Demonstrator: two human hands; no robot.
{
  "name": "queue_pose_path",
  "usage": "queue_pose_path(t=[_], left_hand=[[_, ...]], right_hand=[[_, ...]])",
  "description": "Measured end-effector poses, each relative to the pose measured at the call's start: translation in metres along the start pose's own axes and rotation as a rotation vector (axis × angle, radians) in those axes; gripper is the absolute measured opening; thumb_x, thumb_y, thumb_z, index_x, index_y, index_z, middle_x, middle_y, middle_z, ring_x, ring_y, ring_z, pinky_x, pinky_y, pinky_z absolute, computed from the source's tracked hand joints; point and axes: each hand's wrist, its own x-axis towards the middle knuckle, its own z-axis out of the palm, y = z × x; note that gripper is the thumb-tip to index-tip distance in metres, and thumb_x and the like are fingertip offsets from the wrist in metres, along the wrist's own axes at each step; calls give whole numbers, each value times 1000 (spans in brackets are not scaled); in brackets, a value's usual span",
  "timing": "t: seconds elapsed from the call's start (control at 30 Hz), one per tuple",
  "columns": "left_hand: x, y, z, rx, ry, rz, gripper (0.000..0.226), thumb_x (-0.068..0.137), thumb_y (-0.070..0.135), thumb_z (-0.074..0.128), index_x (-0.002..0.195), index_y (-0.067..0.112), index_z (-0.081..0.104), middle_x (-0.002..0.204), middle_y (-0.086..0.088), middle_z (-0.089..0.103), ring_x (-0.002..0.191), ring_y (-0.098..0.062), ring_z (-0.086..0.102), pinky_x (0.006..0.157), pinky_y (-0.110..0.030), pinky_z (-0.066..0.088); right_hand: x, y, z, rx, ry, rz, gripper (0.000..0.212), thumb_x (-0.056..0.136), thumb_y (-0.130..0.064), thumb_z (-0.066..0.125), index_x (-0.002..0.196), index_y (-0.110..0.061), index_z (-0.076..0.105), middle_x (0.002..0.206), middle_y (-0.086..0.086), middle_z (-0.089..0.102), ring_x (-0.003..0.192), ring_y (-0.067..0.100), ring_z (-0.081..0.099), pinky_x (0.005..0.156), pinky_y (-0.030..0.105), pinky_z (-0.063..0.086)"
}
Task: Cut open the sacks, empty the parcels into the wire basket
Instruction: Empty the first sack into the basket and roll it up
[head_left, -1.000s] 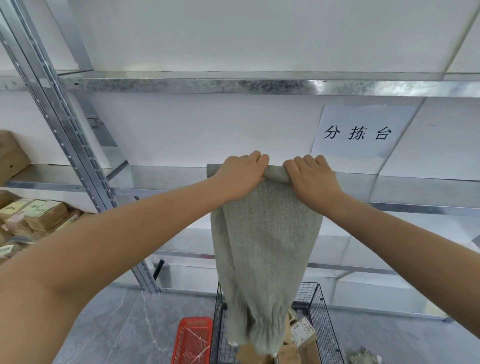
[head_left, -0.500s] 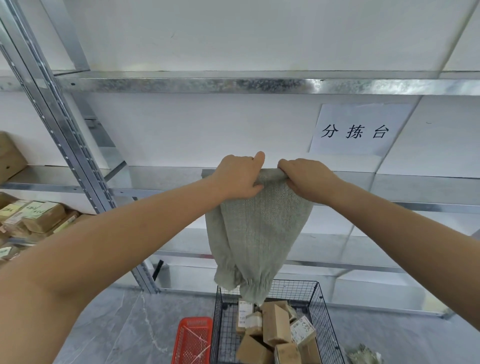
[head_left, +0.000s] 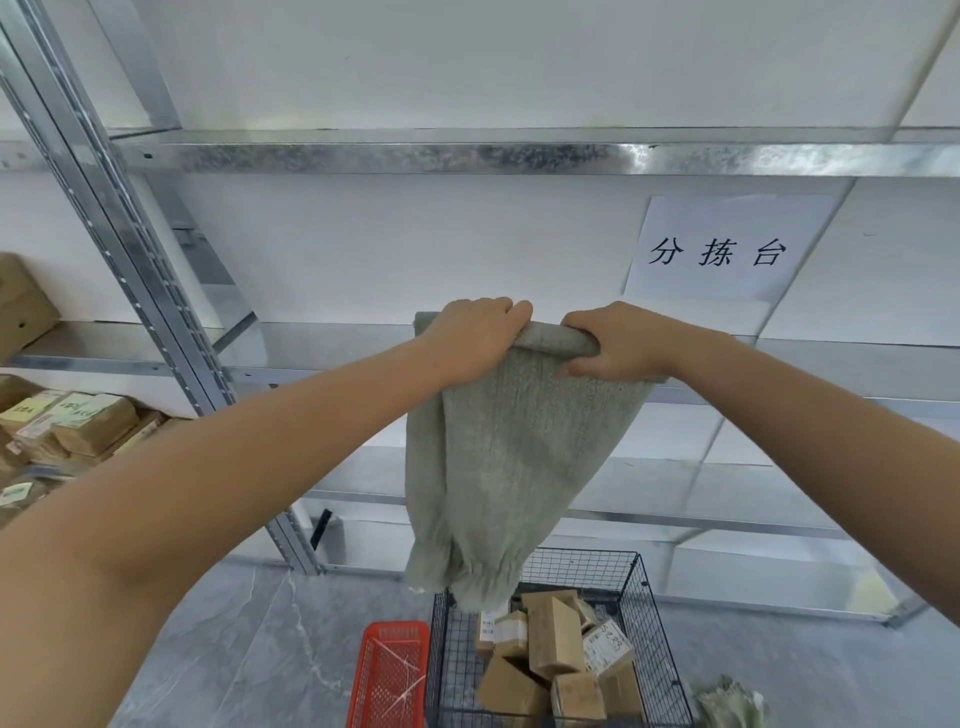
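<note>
Held up by left hand (head_left: 470, 338) and right hand (head_left: 618, 343), fingers curled tight round its rolled top edge: grey sack (head_left: 509, 457), long axis vertical, gathered mouth pointing down over wire basket (head_left: 660, 649) holding brown parcels (head_left: 553, 644). Red crate (head_left: 389, 675) just beside basket; metal shelf (head_left: 363, 158) behind.
</note>
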Motion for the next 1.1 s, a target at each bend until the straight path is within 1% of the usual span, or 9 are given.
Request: queue_pose_path(t=[0.07,0.17,0.23,0.4,0.5,0.6,0.73,0.9,1.1], left_hand=[[-3,-2,2,47,23,30,35,93,36,41,114,8,42,107,-10,52,91,-26,52,70,-31,32],[-8,-3,4,58,81,56,65,86,60,19,119,8,42,110,-10,49,95,-25,49,75,-31,32],[-8,-5,1,54,81,58,56,92,51,22,122,8,41,114,-11,48,99,-26,49,78,-33,36],[-4,-6,-5,17,-8,59,35,98,33,34,118,4,39,114,-12,50,95,-26,54,68,-32,38],[-8,-3,-2,42,11,56,30,99,29,31,113,3,40,107,-11,56,88,-27,56,63,-32,35],[-9,-1,2,74,31,42,24,99,22,36,111,3,43,99,-10,59,74,-26,55,54,-33,32],[-12,-2,-2,129,174,121,29,67,6,76,84,1,53,60,-6,58,39,-20,37,42,-14,6],[-4,1,-8,-165,-93,-32,46,86,31,55,121,7,36,77,3,48,80,-25,57,62,-28,34],[0,-5,-8,-223,-261,-51,32,90,36,53,111,12,48,101,-6,57,93,-22,52,71,-30,34]], right_hand=[[1,0,1,-7,30,6,15,89,-35,53,82,-22,49,77,-5,51,83,21,51,70,28,33],[-1,-2,8,-246,190,34,21,93,-31,44,101,-12,50,87,5,57,88,28,56,65,30,32],[0,-1,14,-402,308,41,23,91,-26,47,104,-7,48,89,10,61,83,30,57,59,31,29],[3,-1,23,-596,527,-84,37,49,-10,81,68,-5,51,49,7,48,40,25,45,45,23,19],[1,0,25,-452,435,-114,46,76,-41,68,100,-5,53,83,11,57,70,28,55,57,30,32],[-5,-1,17,-164,203,-36,55,87,-47,51,131,-16,38,118,5,52,99,25,55,78,33,43],[-5,-4,7,-144,86,3,18,89,-33,51,99,-19,50,78,-5,55,90,23,57,68,27,36],[-4,-4,18,-437,318,-21,22,91,-20,43,111,-11,48,96,5,60,92,27,56,61,31,33],[-4,-1,25,-475,448,-128,20,83,-13,56,101,-5,55,83,11,61,75,30,57,49,28,24]])
